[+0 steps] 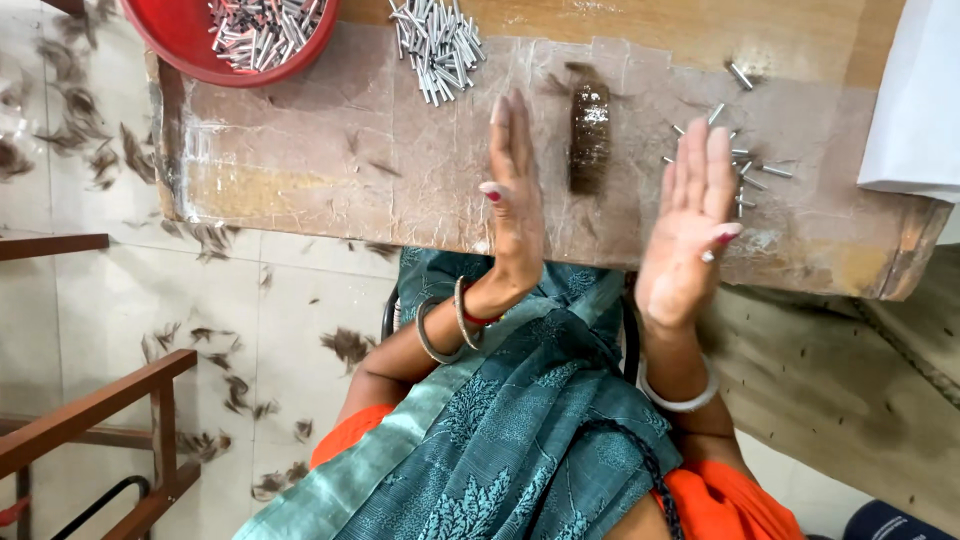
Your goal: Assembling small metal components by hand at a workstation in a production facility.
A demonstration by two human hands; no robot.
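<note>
My left hand (517, 205) and my right hand (692, 225) are raised over the near edge of a taped wooden board (330, 160), palms facing each other, fingers straight, holding nothing. Between and just beyond them lies a brown cylindrical roll (590, 135) on the board. Several small metal tubes (755, 175) are scattered right behind my right hand. I wear bangles on both wrists and a teal patterned cloth over my lap.
A pile of metal tubes (437, 45) lies at the board's far side, beside a red bowl (180, 40) holding more tubes. A white sheet (915, 110) sits at the right. Tufts of dark hair litter the tiled floor (150, 300); wooden furniture rails (95, 405) stand lower left.
</note>
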